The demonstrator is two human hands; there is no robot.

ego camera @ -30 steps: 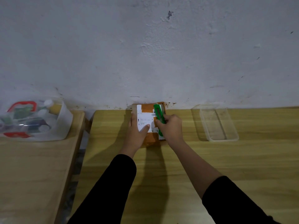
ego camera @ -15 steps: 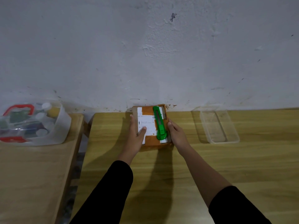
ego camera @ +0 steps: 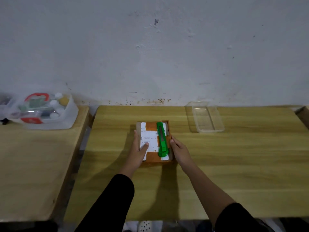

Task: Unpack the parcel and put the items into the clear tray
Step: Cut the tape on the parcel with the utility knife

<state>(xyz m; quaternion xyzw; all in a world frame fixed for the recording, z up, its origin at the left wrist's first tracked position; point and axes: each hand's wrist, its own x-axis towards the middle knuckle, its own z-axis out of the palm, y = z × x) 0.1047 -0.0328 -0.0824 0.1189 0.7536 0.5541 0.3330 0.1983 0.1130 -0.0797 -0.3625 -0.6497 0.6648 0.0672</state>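
Observation:
A small cardboard parcel (ego camera: 151,158) wrapped in orange tape, with a white shipping label, lies flat in the middle of the wooden table. A green utility knife (ego camera: 161,139) rests loose on its top, lengthwise along the right side. My left hand (ego camera: 138,152) grips the parcel's left edge, thumb pressed on the label. My right hand (ego camera: 179,150) holds the parcel's right side, fingers against its wall. The clear tray (ego camera: 219,122) stands empty at the back right, near the wall.
A second wooden table (ego camera: 33,164) stands to the left across a narrow gap. On it sits a clear plastic box (ego camera: 45,113) with a red handle, filled with small bottles. A white wall runs behind both tables.
My right hand let go of the green knife, left it on the parcel's top and moved to the parcel's right side. Both hands have drawn the parcel away from the wall toward me.

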